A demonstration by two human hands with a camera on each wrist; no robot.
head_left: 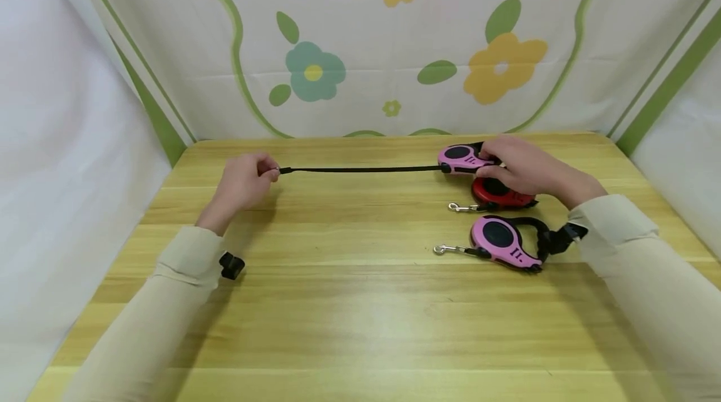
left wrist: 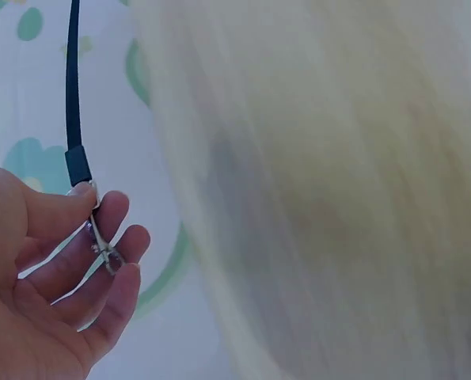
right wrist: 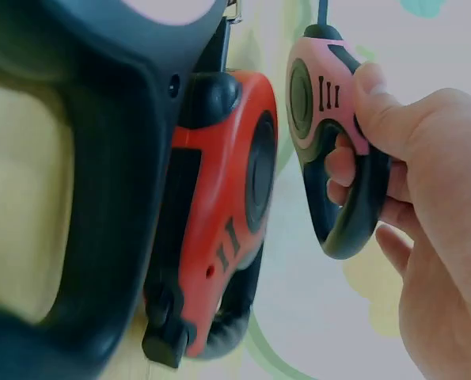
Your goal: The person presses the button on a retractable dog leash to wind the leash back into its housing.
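We see our right hand (right wrist: 433, 229) gripping a pink leash (right wrist: 330, 134) by its black handle, fingers curled through the loop and the thumb (right wrist: 377, 95) lying on the pink casing beside the round dark disc. A thin black cord (right wrist: 322, 12) runs up out of the top of the casing. Just to the left stands a red leash (right wrist: 227, 214) with the same black trim and two short ridges on its side, close to the pink one but apart from it. A large dark handle (right wrist: 100, 158), very close and blurred, fills the left. Behind it shows a bit of the table (right wrist: 17, 198). A pale cloth with green lines (right wrist: 298, 332) lies behind.
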